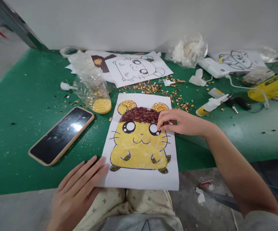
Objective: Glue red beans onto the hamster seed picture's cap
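Note:
A sheet of white paper (pixel 141 179) lies at the table's front edge, its lower part reaching past the edge. On it is a cartoon hamster picture (pixel 139 147) with a yellow grainy body, a cap of dark red beans (pixel 140 114) and corn kernels in the ears. My left hand (pixel 81 183) rests with fingers stretched out, fingertips on the paper's lower left edge. Over the hamster's right-side eye, my right hand (pixel 177 123) is closed in a pinch, touching or just above the picture. Whatever its fingertips hold, if anything, is too small to make out.
On the green table (pixel 11 128) lie a phone (pixel 62 134), a clear plastic bottle (pixel 93 89) with yellow grains, and scattered seeds (pixel 151 87). Behind are a hamster line drawing (pixel 139 69) and a plastic bag (pixel 188 51). To the right are a glue bottle (pixel 211 105) and keys (pixel 232 104).

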The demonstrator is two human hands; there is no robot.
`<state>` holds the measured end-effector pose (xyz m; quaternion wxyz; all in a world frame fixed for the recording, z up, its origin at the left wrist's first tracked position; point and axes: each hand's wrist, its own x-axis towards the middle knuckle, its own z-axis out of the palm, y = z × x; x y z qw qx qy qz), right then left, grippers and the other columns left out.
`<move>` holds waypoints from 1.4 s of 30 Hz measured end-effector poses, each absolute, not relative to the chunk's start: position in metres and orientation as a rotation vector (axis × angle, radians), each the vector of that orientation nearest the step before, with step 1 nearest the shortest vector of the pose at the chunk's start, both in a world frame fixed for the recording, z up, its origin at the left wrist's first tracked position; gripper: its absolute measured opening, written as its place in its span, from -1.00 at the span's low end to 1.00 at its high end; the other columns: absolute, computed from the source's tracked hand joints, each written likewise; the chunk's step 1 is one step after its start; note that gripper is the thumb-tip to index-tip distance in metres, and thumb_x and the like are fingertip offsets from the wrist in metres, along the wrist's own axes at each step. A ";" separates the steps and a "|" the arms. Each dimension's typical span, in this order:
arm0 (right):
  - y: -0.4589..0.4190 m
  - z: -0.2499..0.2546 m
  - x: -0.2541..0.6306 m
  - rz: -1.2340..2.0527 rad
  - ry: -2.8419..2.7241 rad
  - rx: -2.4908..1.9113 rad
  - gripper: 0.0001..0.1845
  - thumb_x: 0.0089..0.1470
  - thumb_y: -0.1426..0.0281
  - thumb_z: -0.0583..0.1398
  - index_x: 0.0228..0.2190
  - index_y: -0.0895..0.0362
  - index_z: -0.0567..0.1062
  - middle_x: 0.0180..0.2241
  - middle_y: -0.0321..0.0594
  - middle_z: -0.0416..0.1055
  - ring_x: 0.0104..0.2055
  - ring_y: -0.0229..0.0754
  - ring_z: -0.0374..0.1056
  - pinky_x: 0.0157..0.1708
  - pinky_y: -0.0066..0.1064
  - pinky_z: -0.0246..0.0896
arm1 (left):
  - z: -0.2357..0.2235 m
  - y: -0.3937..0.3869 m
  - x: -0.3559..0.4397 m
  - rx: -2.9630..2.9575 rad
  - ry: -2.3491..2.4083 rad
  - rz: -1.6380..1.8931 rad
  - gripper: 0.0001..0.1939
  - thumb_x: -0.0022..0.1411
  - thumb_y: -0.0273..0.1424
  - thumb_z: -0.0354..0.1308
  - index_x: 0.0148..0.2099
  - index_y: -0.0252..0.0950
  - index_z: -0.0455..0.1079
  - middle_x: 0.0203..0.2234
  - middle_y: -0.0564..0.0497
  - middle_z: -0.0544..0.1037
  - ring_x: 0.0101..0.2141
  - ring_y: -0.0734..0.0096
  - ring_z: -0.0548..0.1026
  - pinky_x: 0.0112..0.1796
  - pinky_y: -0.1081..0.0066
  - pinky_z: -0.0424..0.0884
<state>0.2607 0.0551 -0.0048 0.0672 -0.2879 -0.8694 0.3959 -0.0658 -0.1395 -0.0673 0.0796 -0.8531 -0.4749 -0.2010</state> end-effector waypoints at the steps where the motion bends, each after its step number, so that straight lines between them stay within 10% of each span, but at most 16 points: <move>1: 0.055 -0.005 0.260 1.190 -2.630 -0.871 -0.83 0.12 0.43 0.11 -0.33 0.12 0.52 -0.27 -0.19 0.40 -0.28 -0.23 0.30 -0.28 -0.41 0.13 | -0.067 -0.139 -0.065 -2.554 -1.420 -0.600 -0.50 0.15 -0.53 0.16 0.16 -0.26 0.28 -0.02 -0.06 0.50 0.00 0.18 0.43 0.10 0.15 0.25; 42: 0.054 -0.006 0.259 1.213 -2.688 -0.839 -0.88 0.10 0.40 0.15 -0.39 0.13 0.50 -0.34 -0.22 0.35 -0.29 -0.23 0.25 -0.29 -0.39 0.12 | -0.064 -0.139 -0.062 -2.540 -1.429 -0.618 -0.52 0.17 -0.54 0.14 0.15 -0.24 0.28 -0.04 -0.05 0.52 -0.02 0.19 0.45 0.07 0.15 0.28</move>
